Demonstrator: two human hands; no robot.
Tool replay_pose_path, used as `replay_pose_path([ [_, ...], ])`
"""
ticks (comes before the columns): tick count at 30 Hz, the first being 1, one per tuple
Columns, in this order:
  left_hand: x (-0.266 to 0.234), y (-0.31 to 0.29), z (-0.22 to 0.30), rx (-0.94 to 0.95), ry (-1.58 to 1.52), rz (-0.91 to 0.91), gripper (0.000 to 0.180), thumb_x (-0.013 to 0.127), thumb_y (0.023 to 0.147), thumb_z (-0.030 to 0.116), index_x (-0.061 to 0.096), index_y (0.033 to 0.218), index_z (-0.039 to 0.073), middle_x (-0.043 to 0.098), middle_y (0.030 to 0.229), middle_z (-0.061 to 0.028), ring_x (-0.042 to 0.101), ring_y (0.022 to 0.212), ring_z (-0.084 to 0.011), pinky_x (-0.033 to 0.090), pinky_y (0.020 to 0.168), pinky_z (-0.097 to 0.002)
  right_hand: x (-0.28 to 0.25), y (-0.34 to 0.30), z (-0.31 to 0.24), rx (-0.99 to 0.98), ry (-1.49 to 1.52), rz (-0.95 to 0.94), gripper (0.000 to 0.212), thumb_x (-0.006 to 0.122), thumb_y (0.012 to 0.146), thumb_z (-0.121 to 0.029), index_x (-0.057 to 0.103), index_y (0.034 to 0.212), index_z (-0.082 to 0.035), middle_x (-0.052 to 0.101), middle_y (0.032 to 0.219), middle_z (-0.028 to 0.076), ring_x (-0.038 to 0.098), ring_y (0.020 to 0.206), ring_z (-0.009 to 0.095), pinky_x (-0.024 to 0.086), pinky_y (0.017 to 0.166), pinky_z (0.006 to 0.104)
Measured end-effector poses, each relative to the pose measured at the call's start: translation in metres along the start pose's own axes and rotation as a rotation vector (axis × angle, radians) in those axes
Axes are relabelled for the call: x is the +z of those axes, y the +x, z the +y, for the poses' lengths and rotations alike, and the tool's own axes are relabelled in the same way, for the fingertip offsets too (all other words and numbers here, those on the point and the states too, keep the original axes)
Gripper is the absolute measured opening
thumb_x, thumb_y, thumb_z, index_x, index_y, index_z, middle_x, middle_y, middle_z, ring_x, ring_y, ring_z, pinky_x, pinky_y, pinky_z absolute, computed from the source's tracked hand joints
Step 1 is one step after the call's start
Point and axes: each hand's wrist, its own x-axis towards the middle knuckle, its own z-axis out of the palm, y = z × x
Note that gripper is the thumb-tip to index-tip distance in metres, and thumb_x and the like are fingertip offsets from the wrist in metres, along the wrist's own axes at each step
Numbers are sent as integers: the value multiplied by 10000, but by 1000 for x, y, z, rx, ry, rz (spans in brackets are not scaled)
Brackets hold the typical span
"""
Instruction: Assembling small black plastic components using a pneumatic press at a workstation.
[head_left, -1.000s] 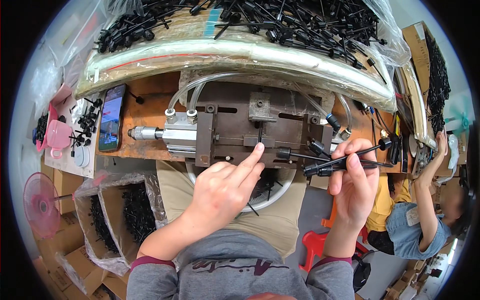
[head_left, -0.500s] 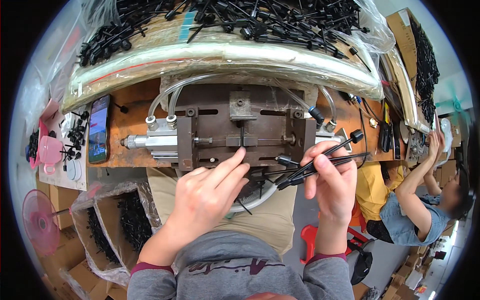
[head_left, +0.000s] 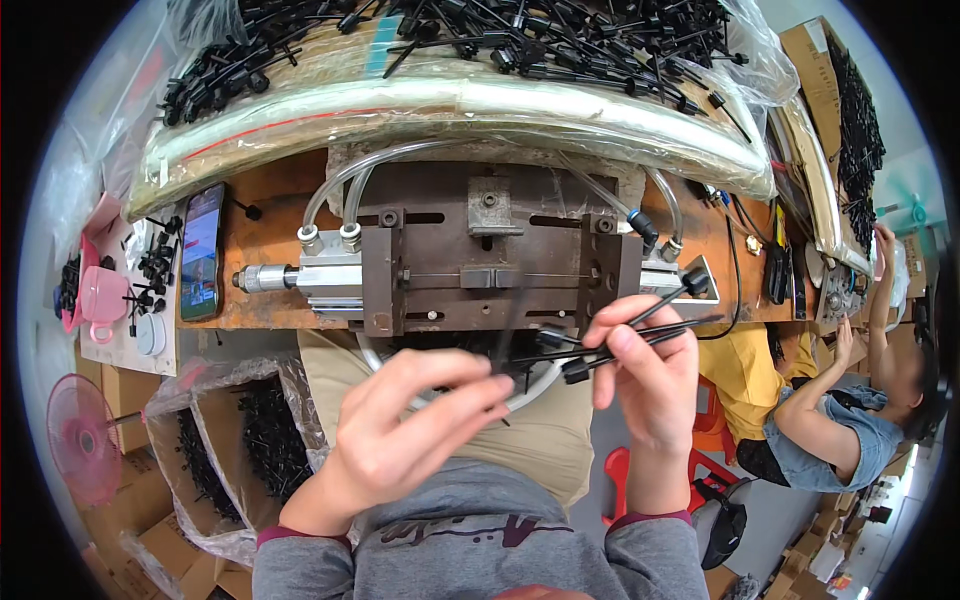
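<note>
My right hand [head_left: 655,375] pinches a small bunch of thin black plastic rods [head_left: 577,371] with thick knob-like ends. My left hand [head_left: 405,420] is in front of the fixture, thumb and fingers closed on a single black rod [head_left: 512,325] that is smeared by motion. Behind it the brown metal clamping fixture [head_left: 435,250] has small jaws [head_left: 487,278] at its middle, with no rod between them. A silver air cylinder [head_left: 330,278] sits at the fixture's left side, fed by clear hoses. Below my hands a round container of black pieces is partly hidden.
A heap of black rods [head_left: 560,50] lies on a plastic-wrapped board at the back. A phone [head_left: 202,250] and pink cup [head_left: 103,295] are at left. Lined boxes of black parts [head_left: 270,440] stand lower left. A co-worker [head_left: 830,420] sits at right.
The upright black rod that stood at the fixture's jaws is out of them, moving with my left hand toward me. My right hand has shifted slightly, still with its bunch.
</note>
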Motion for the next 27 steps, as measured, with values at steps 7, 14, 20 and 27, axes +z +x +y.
replay_pose_path([
  [7, 27, -14, -20, -31, 311, -126, 279, 772, 696, 75, 697, 949, -16, 644, 1236, -180, 670, 711, -173, 550, 668, -288, -13, -2, 0, -160, 54, 85, 167, 624, 921, -37, 598, 1051, 64, 658, 918, 196, 610, 529, 188, 509, 441, 247],
  [14, 38, -4, -22, -36, 455, -128, 310, 805, 651, 87, 713, 942, 30, 681, 1195, -115, 609, 592, -157, 482, 559, -255, -12, -4, 4, -185, 74, 87, 164, 622, 922, -40, 593, 1046, 63, 649, 919, 196, 602, 516, 182, 494, 425, 234],
  [20, 37, -3, -23, -48, 434, -134, 295, 798, 659, 84, 712, 937, 40, 672, 1218, -110, 603, 577, -156, 475, 553, -253, -13, -4, 6, -188, 80, 78, 164, 612, 924, -36, 585, 1049, 67, 642, 922, 199, 593, 504, 181, 499, 421, 238],
  [27, 29, 0, -21, -122, 282, -165, 330, 799, 667, 65, 712, 983, 29, 680, 1199, -117, 647, 639, -147, 498, 579, -258, -11, -7, 4, -173, 200, 50, 152, 593, 931, -35, 565, 1045, 61, 623, 918, 203, 578, 484, 169, 480, 411, 227],
])
